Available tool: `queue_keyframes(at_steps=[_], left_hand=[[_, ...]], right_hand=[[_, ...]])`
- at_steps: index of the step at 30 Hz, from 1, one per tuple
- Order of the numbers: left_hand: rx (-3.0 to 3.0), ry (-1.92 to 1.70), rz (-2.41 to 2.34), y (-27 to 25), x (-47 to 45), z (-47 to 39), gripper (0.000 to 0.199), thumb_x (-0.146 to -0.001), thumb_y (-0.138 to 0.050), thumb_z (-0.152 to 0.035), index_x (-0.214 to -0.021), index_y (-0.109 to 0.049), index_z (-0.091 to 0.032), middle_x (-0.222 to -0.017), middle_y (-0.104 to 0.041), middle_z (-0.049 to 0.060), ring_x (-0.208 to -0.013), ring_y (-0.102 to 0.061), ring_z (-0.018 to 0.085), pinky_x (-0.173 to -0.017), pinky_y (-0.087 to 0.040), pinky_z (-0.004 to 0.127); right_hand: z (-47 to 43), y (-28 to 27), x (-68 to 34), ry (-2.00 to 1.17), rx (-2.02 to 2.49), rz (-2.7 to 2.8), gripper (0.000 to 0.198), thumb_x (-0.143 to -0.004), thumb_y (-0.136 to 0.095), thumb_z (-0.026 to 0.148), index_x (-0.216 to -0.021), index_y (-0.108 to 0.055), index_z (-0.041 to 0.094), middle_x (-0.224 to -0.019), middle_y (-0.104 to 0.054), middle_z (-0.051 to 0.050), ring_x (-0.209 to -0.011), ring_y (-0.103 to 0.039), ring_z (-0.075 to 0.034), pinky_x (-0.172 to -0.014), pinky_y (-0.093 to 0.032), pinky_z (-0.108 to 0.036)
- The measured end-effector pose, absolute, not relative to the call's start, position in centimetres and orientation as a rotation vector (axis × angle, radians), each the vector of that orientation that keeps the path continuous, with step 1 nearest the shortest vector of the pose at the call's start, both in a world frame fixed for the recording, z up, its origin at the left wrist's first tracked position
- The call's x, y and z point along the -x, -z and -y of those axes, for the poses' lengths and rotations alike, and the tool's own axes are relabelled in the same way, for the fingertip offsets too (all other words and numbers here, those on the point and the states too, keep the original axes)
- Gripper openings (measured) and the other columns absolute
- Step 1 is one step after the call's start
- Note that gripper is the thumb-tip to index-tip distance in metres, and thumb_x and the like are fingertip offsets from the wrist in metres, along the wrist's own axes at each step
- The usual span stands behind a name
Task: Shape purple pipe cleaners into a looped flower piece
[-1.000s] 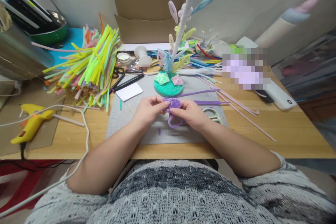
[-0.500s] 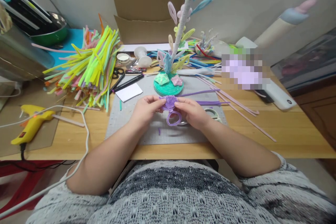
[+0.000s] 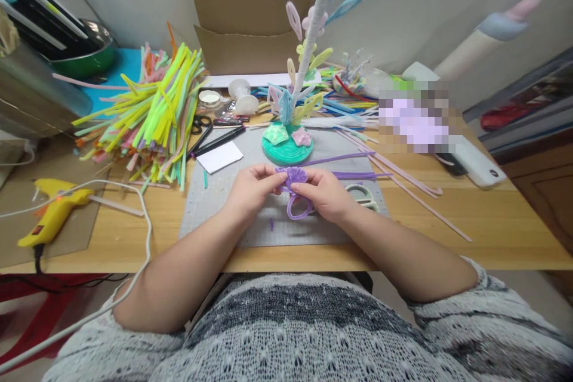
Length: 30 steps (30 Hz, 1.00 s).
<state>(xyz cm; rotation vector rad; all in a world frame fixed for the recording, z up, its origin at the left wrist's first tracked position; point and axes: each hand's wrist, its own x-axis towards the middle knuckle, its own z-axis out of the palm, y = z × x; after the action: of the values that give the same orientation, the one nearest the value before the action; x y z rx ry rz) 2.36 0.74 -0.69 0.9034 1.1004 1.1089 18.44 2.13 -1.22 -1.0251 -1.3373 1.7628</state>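
Observation:
Between my two hands is a purple pipe-cleaner shape (image 3: 295,176), a fanned, ridged piece with a round loop hanging below it. My left hand (image 3: 255,188) pinches its left edge between thumb and fingers. On the right side, my right hand (image 3: 329,194) grips it with the thumb laid across the front, over the base of the fan. Scissors with pale green handles (image 3: 362,196) lie partly hidden behind my right hand. Loose purple pipe cleaners (image 3: 360,176) stretch out to the right. A small purple snippet (image 3: 271,224) lies on the grey cutting mat (image 3: 250,236).
Behind my hands stands a white-wrapped stem (image 3: 308,42) with pipe-cleaner flowers on a round green base (image 3: 286,155). At left are a large bundle of pipe cleaners (image 3: 156,113) and a yellow glue gun (image 3: 58,206) with its cable. Pens (image 3: 219,142) and a white card (image 3: 219,157) lie nearer.
The purple shape has shifted slightly right and down, and its loop has turned a little. My right thumb has moved further across its front.

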Motion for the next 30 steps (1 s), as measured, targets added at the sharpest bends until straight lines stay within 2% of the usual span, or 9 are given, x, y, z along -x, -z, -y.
queue_keyframes(at_steps=[11,20,26,30], left_hand=[[-0.984,-1.194,-1.090,0.62,-2.90,-0.58,0.022,-0.061,-0.075,-0.027,-0.066,-0.058,-0.014,-0.059,-0.060,-0.002,-0.053,-0.052,0.007,-0.055,-0.041,0.021],[-0.746,-1.114,-0.963,0.56,-2.44,-0.77,0.018,-0.066,-0.070,-0.029,-0.071,-0.060,-0.015,-0.060,-0.058,-0.002,-0.054,-0.053,0.007,-0.057,-0.044,0.020],[-0.704,-1.052,-0.808,0.17,-2.44,-0.69,0.018,-0.069,-0.067,-0.029,-0.078,-0.060,-0.016,-0.067,-0.060,0.000,-0.058,-0.056,0.010,-0.056,-0.043,0.022],[-0.966,-1.102,-0.804,-0.11,-2.72,-0.18,0.030,-0.064,-0.072,-0.021,-0.093,-0.065,-0.020,-0.089,-0.064,0.002,-0.082,-0.059,0.013,-0.076,-0.045,0.024]], right_hand=[[-1.79,0.64,-18.08,-1.719,1.060,1.361,0.019,-0.068,-0.068,0.031,-0.077,-0.062,0.015,-0.063,-0.061,0.002,-0.055,-0.053,-0.009,-0.054,-0.042,-0.021],[-1.97,0.90,-18.40,-1.775,1.039,1.317,0.020,-0.069,-0.068,0.030,-0.080,-0.062,0.015,-0.064,-0.062,0.002,-0.055,-0.053,-0.009,-0.054,-0.041,-0.021],[-2.04,0.29,-18.46,-2.081,0.873,1.106,0.021,-0.067,-0.068,0.032,-0.077,-0.061,0.015,-0.064,-0.060,0.000,-0.055,-0.051,-0.010,-0.053,-0.040,-0.022],[-2.31,0.27,-18.76,-2.476,0.672,0.904,0.020,-0.073,-0.059,0.035,-0.068,-0.051,0.017,-0.052,-0.050,0.002,-0.047,-0.044,-0.009,-0.048,-0.036,-0.022]])
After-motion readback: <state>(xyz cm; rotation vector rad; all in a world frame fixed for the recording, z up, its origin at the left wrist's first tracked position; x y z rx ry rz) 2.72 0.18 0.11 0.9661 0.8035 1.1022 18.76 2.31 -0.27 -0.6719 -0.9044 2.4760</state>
